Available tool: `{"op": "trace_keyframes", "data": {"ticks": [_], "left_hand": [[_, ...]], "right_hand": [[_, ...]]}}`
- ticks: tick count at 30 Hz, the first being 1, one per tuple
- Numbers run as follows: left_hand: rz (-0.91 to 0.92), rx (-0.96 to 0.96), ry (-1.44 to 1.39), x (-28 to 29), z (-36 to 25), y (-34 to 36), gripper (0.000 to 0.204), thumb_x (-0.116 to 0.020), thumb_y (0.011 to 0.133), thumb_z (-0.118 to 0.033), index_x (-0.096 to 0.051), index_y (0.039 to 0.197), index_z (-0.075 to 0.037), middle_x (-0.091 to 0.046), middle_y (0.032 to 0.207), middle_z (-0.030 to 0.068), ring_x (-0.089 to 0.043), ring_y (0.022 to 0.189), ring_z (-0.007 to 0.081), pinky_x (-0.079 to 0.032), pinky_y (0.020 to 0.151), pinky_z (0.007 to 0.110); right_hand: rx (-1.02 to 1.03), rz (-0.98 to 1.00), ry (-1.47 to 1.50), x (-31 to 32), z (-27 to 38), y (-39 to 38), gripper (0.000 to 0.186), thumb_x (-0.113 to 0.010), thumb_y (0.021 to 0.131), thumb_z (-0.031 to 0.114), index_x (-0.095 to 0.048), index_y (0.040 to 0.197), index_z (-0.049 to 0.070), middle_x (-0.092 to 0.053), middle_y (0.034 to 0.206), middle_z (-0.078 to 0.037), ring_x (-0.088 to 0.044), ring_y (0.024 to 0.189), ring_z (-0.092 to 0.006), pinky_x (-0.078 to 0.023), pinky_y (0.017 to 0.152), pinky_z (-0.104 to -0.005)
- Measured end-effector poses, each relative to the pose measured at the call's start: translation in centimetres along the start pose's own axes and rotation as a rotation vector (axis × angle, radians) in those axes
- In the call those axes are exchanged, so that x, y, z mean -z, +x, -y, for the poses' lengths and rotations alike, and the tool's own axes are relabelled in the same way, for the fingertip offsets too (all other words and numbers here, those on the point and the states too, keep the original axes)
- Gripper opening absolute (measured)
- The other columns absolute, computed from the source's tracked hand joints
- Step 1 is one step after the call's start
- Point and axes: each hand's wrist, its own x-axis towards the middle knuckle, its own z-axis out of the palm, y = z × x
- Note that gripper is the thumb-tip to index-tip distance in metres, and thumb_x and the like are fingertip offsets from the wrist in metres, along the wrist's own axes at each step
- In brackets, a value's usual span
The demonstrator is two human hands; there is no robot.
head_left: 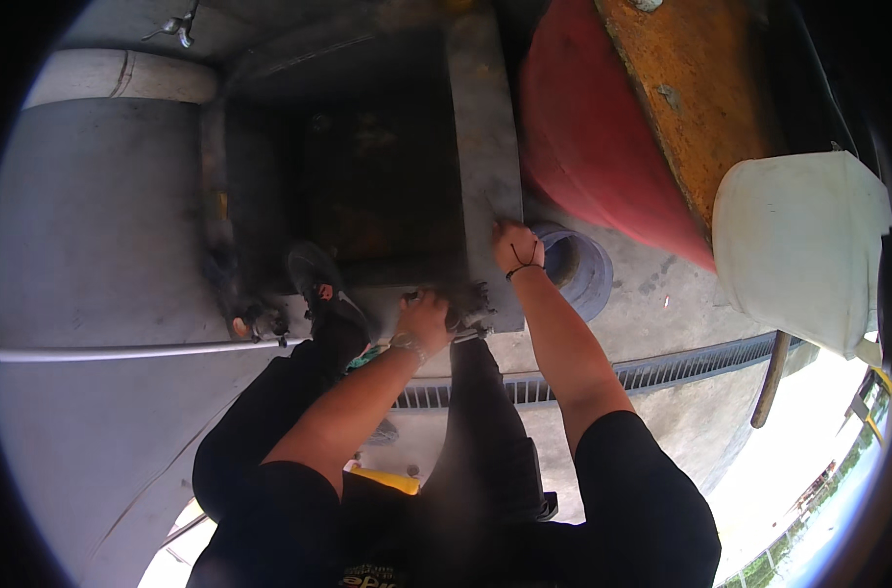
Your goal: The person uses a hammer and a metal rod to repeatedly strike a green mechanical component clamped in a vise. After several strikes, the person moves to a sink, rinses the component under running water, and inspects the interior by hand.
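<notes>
By the left hand [424, 318], a dark part [473, 300] is sitting on the basin rim [506, 306] — probably hard, heavyish, greasy, best held around its body. The right hand [518, 248] is resting nearby — whether either hand's fingers are grasping anything, I cannot tell.

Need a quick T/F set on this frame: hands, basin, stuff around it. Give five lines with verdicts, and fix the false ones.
1. The right hand is at the right-hand rim of the basin. True.
2. The round grey container stands left of the basin. False: the round grey container is to the right of the basin, by the right hand.
3. A dark cord circles the right wrist. True.
4. The drain grate runs along the far side of the basin. False: the drain grate crosses the floor on the near side.
5. The white container is right of the round grey container. True.
</notes>
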Motion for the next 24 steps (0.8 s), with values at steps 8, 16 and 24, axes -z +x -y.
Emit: {"op": "trace_keyframes", "data": {"ticks": [8,16,24], "left_hand": [[0.14,-0.28,0.069,2.3,3.9,1.0,0.056,-0.078,0.078,-0.04,-0.062,0.122,-0.011,-0.056,0.131,0.0147,-0.049,0.131,0.0322,-0.036,0.106,0.057],[-0.014,-0.174,-0.123,-2.4,2.3,1.3,0.061,-0.077,0.073,-0.046,-0.06,0.123,-0.016,-0.056,0.129,0.0151,-0.047,0.131,0.0338,-0.035,0.102,0.06],[-0.025,-0.495,-0.172,-2.2,6.1,2.3,0.06,-0.075,0.074,-0.043,-0.059,0.125,-0.016,-0.054,0.138,0.0075,-0.046,0.135,0.0266,-0.034,0.106,0.058]], "right_hand": [[0.03,0.182,-0.254,1.6,2.3,1.5,0.044,-0.049,0.099,0.042,-0.073,0.094,0.005,-0.072,0.09,-0.023,-0.071,0.09,-0.0401,-0.057,0.081,-0.0483],[-0.079,-0.023,-0.01,1.4,3.9,-6.7,0.049,-0.066,0.088,0.044,-0.06,0.117,0.004,-0.057,0.108,-0.023,-0.067,0.09,-0.044,-0.056,0.077,-0.0492],[0.09,0.04,0.238,-0.7,2.7,-14.1,0.071,-0.08,0.074,0.033,-0.05,0.135,0.012,-0.051,0.121,-0.023,-0.062,0.103,-0.0451,-0.053,0.086,-0.0501]]}}
